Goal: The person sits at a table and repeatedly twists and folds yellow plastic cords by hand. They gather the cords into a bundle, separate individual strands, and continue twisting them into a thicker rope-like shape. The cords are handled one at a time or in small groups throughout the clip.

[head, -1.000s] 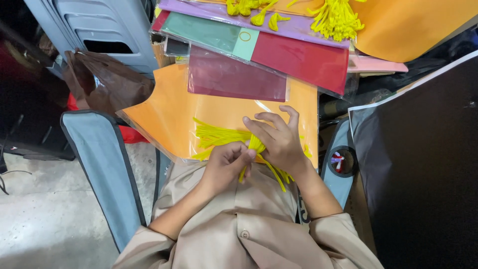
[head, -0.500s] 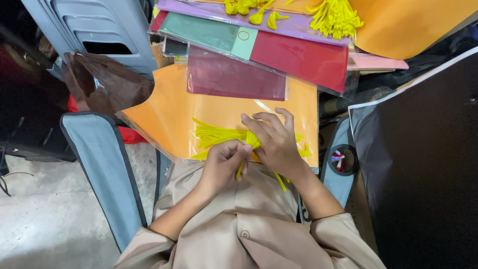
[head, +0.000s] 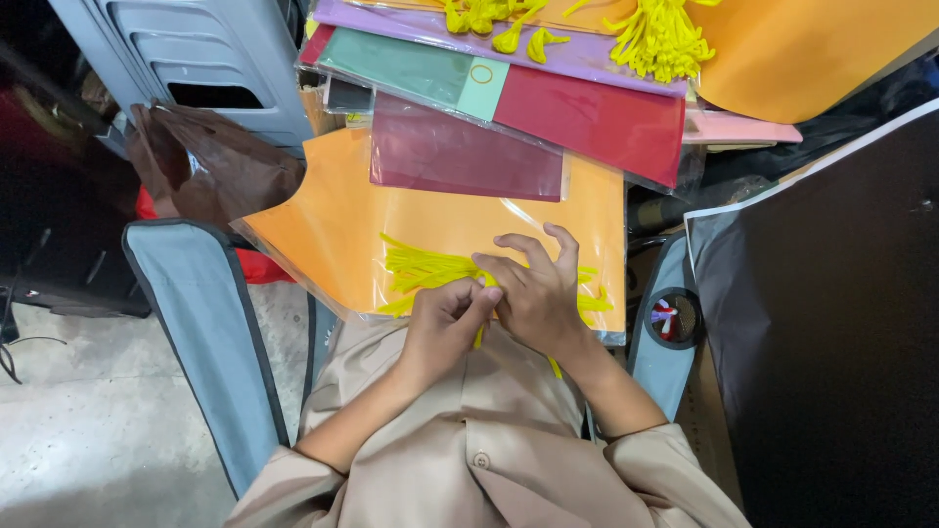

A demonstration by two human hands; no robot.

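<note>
A loose bundle of yellow pipe cleaners (head: 423,272) lies on an orange sheet in clear wrap (head: 333,235) across my lap. My left hand (head: 445,323) is closed around one yellow pipe cleaner at the bundle's near edge. My right hand (head: 533,293) rests over the bundle's right part, its fingers pinching the same yellow strand next to my left thumb. The strand's lower end (head: 554,368) pokes out below my right hand.
Wrapped sheets in maroon (head: 460,156), red (head: 597,122), green and purple are stacked beyond. More yellow pipe cleaners (head: 655,39) lie on an orange sheet at the top. A grey plastic chair (head: 196,59), a brown bag (head: 215,166), blue-grey chair arms (head: 205,332) and a black board (head: 831,323) surround me.
Both hands have shifted slightly on the bundle. My right hand's fingers have curled closer to my left hand, working the yellow strand.
</note>
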